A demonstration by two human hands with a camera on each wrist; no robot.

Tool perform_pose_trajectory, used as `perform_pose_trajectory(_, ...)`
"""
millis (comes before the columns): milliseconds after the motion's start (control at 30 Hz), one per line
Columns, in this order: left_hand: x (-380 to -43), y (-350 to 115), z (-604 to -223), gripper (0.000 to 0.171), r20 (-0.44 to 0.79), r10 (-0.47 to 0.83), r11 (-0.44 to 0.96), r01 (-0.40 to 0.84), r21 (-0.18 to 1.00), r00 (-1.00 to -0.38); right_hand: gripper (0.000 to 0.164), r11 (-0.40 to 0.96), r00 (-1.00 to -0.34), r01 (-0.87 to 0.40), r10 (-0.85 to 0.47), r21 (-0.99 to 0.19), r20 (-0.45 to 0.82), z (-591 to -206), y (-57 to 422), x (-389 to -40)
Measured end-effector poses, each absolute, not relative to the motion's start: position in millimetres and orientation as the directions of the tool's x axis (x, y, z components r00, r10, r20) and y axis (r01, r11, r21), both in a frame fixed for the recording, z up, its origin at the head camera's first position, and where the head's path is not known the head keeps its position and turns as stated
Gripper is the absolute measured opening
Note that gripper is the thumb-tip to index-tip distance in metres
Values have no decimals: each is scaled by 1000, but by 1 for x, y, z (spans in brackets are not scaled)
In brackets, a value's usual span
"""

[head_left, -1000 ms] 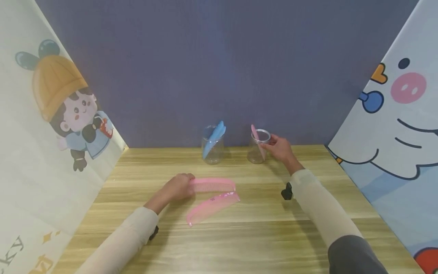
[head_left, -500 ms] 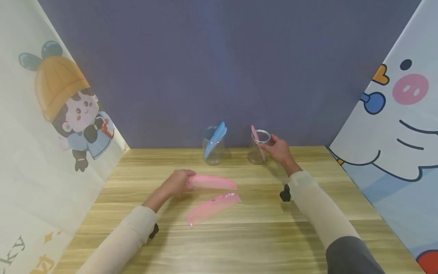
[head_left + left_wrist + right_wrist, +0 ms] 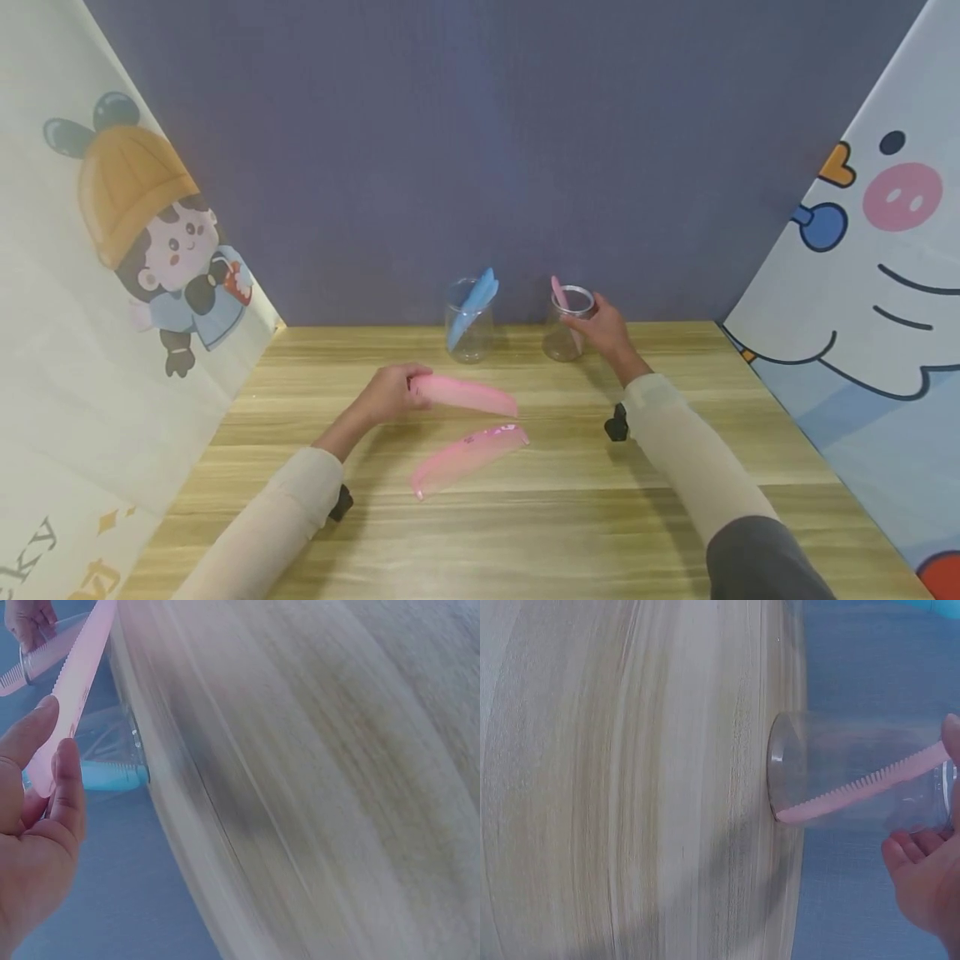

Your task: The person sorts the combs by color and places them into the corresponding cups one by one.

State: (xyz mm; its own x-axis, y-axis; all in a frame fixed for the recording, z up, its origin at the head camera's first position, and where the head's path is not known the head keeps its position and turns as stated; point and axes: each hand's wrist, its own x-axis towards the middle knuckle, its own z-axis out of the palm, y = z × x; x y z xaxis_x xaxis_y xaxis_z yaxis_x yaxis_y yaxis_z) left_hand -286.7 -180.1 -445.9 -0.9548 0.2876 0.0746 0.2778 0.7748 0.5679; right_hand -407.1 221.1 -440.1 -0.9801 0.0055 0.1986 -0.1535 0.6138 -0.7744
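A pink comb (image 3: 468, 395) is pinched at one end by my left hand (image 3: 387, 393), its other end pointing right. In the left wrist view the thumb and fingers hold this comb (image 3: 81, 675) from two sides. Just in front of it, a second pink comb (image 3: 468, 460) lies on the table. My right hand (image 3: 606, 330) grips the rim of a clear plastic cup (image 3: 557, 342) at the back. Inside that cup leans another pink comb (image 3: 866, 786), teeth visible in the right wrist view.
Left of the gripped cup stands another clear cup (image 3: 477, 346) with blue combs (image 3: 472, 307) leaning in it. The wood-grain table (image 3: 570, 533) ends at a dark backdrop (image 3: 360, 167). Printed panels flank both sides.
My left hand has raised the pink comb off the table and tipped it, so its flat side shows more. My right hand keeps its grip on the cup, shifting only slightly.
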Motion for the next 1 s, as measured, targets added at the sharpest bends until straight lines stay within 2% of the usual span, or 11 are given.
perform_pose_trajectory(233, -289, -179, -442, 58, 92, 260, 688, 252, 680, -961, 76, 641, -976, -168, 0, -749, 219, -439, 224, -407)
perform_pose_trajectory(500, -292, -174, -437, 57, 138, 286, 672, 301, 677, -948, 75, 651, -977, -167, -6, -741, 215, -439, 227, -407)
perform_pose_trajectory(800, -296, -163, -419, 57, 125, 246, 616, 255, 745, -961, 74, 643, -975, -171, -4, -747, 221, -438, 227, -403)
perform_pose_trajectory(1000, -300, -155, -409, 57, 148, 230, 610, 261, 748, -962, 71, 660, -973, -179, -10, -729, 230, -438, 227, -402)
